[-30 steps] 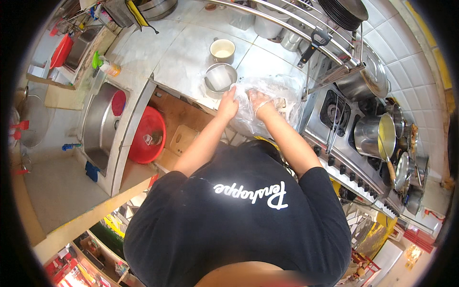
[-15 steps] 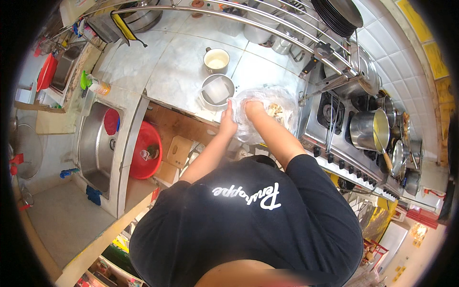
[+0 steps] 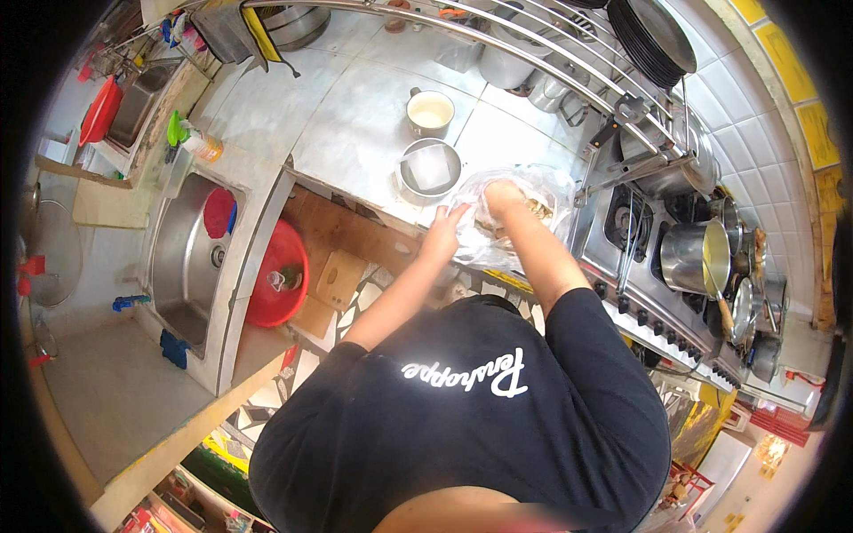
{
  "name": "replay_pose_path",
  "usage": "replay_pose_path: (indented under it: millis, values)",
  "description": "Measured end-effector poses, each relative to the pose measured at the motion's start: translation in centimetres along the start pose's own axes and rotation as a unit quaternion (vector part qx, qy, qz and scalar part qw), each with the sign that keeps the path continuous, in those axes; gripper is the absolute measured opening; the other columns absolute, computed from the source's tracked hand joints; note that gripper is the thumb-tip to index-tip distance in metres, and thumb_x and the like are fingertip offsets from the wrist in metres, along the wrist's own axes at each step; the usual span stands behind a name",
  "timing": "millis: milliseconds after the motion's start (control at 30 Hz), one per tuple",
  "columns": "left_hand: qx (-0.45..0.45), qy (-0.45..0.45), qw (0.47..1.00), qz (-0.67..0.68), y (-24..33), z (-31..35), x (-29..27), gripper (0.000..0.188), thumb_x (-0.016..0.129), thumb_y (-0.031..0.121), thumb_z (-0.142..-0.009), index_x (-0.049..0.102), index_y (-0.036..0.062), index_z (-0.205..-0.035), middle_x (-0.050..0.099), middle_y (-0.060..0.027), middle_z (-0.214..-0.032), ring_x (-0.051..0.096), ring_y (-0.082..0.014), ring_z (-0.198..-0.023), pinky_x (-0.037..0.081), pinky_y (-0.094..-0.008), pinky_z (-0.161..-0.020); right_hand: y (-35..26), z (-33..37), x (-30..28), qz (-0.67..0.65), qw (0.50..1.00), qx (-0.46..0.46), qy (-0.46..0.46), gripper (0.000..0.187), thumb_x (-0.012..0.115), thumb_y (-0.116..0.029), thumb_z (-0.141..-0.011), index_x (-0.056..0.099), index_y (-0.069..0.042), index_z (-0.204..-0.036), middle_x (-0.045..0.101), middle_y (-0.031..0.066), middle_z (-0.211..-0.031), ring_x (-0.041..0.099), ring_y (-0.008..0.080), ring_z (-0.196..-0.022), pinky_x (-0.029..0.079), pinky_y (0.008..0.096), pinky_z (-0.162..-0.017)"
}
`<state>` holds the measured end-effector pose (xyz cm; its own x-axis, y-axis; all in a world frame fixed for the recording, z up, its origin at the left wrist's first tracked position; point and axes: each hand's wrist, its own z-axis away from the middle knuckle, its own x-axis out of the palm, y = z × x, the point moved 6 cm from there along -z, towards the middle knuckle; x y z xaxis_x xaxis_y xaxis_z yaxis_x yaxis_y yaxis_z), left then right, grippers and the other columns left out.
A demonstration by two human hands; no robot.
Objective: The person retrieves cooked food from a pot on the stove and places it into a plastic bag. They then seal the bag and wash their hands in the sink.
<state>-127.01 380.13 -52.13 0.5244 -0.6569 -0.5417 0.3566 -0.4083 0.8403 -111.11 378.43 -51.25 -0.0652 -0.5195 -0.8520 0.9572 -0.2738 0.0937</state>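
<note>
A clear plastic bag (image 3: 544, 182) lies on the tiled counter beside the stove, with pale brown pieces (image 3: 539, 210) inside; their kind is too small to make out. At its left edge, my left hand (image 3: 442, 235) grips the plastic between thumb and fingers. My right hand (image 3: 505, 199) reaches into the bag's mouth, its fingers hidden among plastic and contents. Just left of the bag stands a round metal pot (image 3: 404, 182) with a whitish, flat-sided piece (image 3: 428, 167) in it. Behind the pot is a cream mug (image 3: 431, 114) with a dark handle.
On the right, a gas stove (image 3: 613, 244) carries a steel saucepan (image 3: 693, 256) and other pots. A metal rack (image 3: 533, 62) with dark plates (image 3: 653, 40) overhangs the counter's back. To the left are a steel sink (image 3: 191, 258) and a red basin (image 3: 284, 302) below counter height.
The whole view has shifted, so the counter sits farther right in the picture. My left hand's fingers now bend over toward the bag; my right hand stays in it.
</note>
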Motion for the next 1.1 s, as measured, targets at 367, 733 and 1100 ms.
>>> replay_pose_path:
  millis: [367, 733, 1100]
  values:
    - [-0.145, -0.109, 0.983, -0.006, -1.1, -3.6, 1.7, 0.067, 0.048, -0.004, -0.069, 0.039, 0.0048, -0.135, 0.049, -0.032, -0.12, 0.051, -0.0393, -0.112, 0.043, -0.0407, -0.093, 6.5, 1.8, -0.8, -0.297, 0.934, -0.059, 0.188, 0.025, 0.059, -0.019, -0.079, 0.064, -0.006, -0.1, 0.065, 0.0145, -0.097, 0.061, 0.0258, -0.084, 0.049, 0.0366, -0.077]
    - [-0.029, -0.101, 0.992, 0.068, 4.5, -4.4, -0.8, 0.068, 0.051, 0.002, -0.071, 0.034, 0.0025, -0.138, 0.047, -0.0287, -0.128, 0.047, -0.0322, -0.122, 0.038, -0.0336, -0.099, 11.7, 3.5, 2.5, -0.525, 0.78, 0.182, 0.289, 0.042, 0.062, -0.019, -0.071, 0.058, -0.003, -0.11, 0.064, 0.0126, -0.098, 0.061, 0.0205, -0.087, 0.05, 0.0315, -0.077]
    - [-0.152, -0.06, 0.813, 0.56, 2.8, -3.5, 1.6, 0.051, 0.05, 0.015, -0.086, 0.038, 0.0069, -0.135, 0.049, -0.0168, -0.128, 0.049, -0.0259, -0.115, 0.037, -0.0343, -0.1, 6.9, 1.1, -0.3, -0.158, 0.981, -0.025, 0.112, 0.034, 0.052, -0.029, -0.079, 0.063, -0.007, -0.103, 0.064, 0.0184, -0.102, 0.063, 0.0343, -0.09, 0.05, 0.0424, -0.078]
